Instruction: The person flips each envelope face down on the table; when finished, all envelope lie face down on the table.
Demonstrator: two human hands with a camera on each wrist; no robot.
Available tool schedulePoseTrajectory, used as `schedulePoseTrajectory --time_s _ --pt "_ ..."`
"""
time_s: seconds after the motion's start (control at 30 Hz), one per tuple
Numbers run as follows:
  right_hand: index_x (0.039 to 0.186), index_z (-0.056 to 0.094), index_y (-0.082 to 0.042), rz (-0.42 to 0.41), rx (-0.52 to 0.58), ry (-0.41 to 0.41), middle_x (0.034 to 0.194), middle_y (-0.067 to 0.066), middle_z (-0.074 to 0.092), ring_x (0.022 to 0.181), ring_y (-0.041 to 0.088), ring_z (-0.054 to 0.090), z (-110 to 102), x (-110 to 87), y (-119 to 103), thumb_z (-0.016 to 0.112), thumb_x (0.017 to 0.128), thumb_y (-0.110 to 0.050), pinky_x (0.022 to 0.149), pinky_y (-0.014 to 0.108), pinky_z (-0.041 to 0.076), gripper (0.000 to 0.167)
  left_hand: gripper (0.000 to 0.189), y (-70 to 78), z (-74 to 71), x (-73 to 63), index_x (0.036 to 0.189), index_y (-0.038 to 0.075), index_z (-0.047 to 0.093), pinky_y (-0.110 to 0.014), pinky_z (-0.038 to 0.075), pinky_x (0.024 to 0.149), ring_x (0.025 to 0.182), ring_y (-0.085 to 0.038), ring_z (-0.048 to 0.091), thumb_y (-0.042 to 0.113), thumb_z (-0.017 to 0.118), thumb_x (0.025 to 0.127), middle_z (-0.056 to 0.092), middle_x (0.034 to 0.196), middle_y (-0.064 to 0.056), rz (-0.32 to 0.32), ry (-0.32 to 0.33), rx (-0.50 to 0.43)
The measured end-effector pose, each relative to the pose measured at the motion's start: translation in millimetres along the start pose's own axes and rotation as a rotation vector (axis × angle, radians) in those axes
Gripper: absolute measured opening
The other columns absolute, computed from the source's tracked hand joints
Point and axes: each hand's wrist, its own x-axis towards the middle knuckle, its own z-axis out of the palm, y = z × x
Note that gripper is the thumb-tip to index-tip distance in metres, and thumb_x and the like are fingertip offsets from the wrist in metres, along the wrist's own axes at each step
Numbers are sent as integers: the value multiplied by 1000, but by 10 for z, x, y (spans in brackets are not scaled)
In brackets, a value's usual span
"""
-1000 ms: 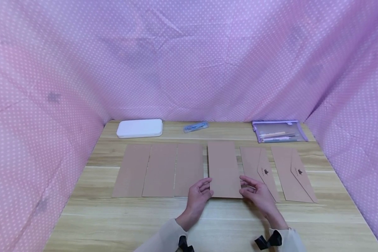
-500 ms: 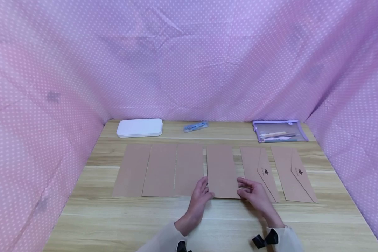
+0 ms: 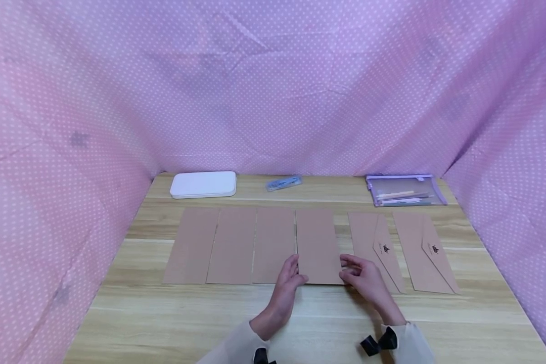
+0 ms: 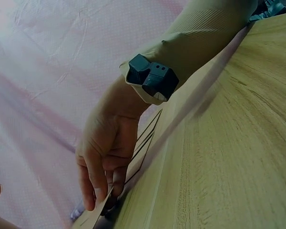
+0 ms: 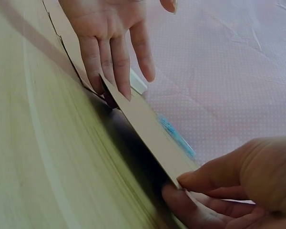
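A plain brown kraft envelope (image 3: 318,247) lies between both hands in the head view, fourth from the left in a row of envelopes. At its near right corner my right hand (image 3: 366,280) pinches the edge between thumb and fingers; the right wrist view shows this grip too. My left hand (image 3: 285,290) is at the near left corner, its fingers (image 5: 119,62) extended and touching the left edge. In the right wrist view the near edge of the envelope (image 5: 148,129) is lifted, with a dark shadow beneath.
To the left lie three plain envelopes (image 3: 232,247). On the right are two envelopes (image 3: 425,253) with flaps and crown prints facing up. Along the back stand a white case (image 3: 203,185), a small blue packet (image 3: 284,183) and a purple mesh pencil pouch (image 3: 405,191).
Both hands have moved slightly left with the envelope. Its left edge now meets the neighbouring envelope, and the gap on its right has widened. The left fingers have straightened.
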Motion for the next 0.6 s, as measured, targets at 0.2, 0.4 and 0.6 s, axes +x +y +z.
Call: schedulePoseTrajectory --time_s 0.2,0.4,0.6 --pt "134 58 8 -4 -10 24 124 27 67 83 6 70 9 1 -7 69 87 3 65 20 57 48 75 24 0 -6 156 -5 12 -61 2 126 155 -45 -1 7 50 93 5 168 -25 -7 -8 0" --pt "131 60 6 9 -31 61 121 26 68 88 8 70 31 7 -28 70 86 4 64 19 56 46 75 41 -1 -18 157 -4 11 -64 0 125 155 -46 -2 9 49 94 3 168 -26 -26 -17 25" --pt "128 62 7 -5 -65 83 117 25 70 91 12 70 51 9 -46 70 85 6 66 16 55 45 76 64 5 -33 157 -3 10 -66 -1 124 155 -45 -3 12 49 94 1 167 -27 -45 -19 41"
